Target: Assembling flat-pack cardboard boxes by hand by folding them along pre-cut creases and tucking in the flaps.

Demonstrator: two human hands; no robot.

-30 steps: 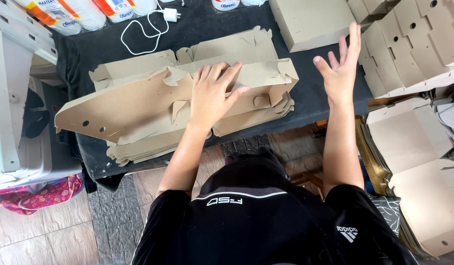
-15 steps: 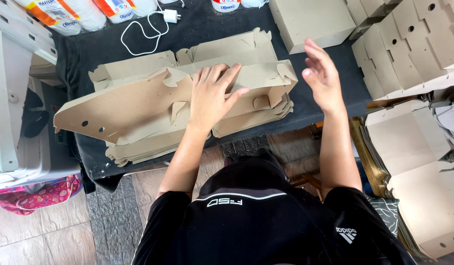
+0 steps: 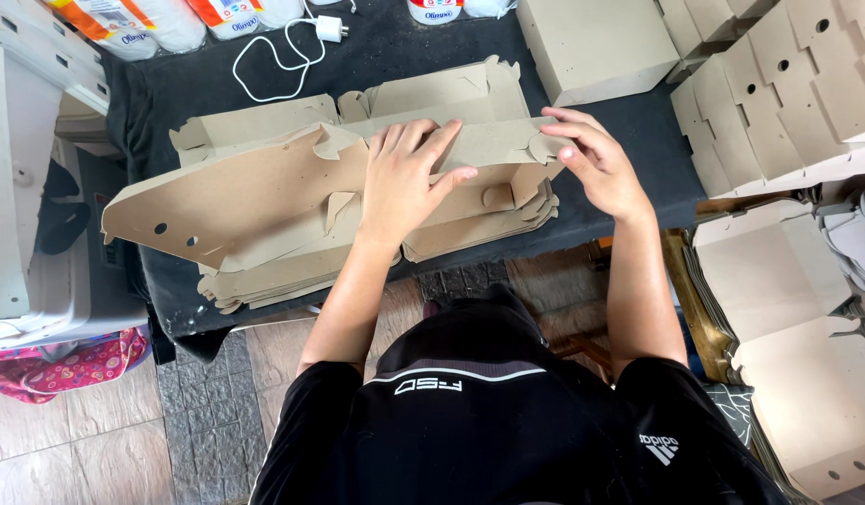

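A stack of flat brown cardboard box blanks lies on a black-covered table. The top blank is partly folded, with one long flap raised. My left hand presses flat on the middle of this blank, fingers spread. My right hand touches the blank's right end, fingertips on the small rounded tab there.
A folded cardboard box stands at the table's back right. Stacks of folded boxes fill the right side, with more blanks lower right. A white charger and cable lie at the back. White plastic bins stand left.
My right hand has come down from the air at the right and now rests on the right end of the top blank. My left hand has stayed in place.
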